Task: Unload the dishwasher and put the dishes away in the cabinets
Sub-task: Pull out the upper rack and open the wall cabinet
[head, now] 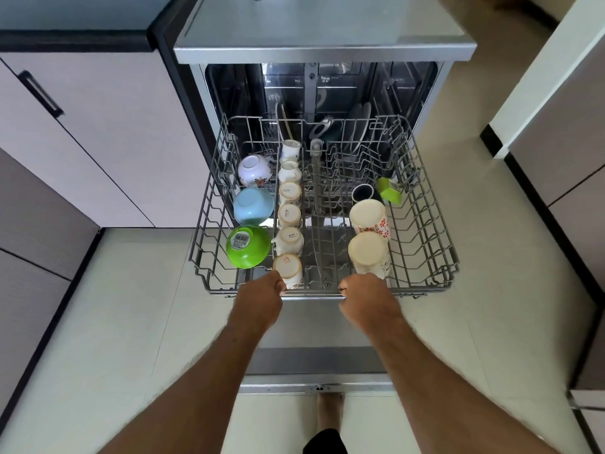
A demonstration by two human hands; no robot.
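Note:
The upper rack (422, 244) of the open dishwasher (324, 44) stands pulled out over the door. My left hand (260, 298) and my right hand (368, 298) both grip the rack's front handle bar (314, 294). Upside down on the left lie a green bowl (248, 247), a blue bowl (253, 206) and a white flowered bowl (255, 170). A row of several small white cups (289, 217) runs down the middle-left. Two tall flowered mugs (370, 235) stand inverted on the right, with a dark cup (362, 193) and a small green cup (389, 189) behind.
The dishwasher door (314, 362) lies open below the rack, above my bare foot (330, 411). Plates (358, 126) stand in the lower rack inside the tub. Cabinets with a black handle (41, 93) line the left; another cabinet front (556, 132) is on the right. Tiled floor lies on both sides.

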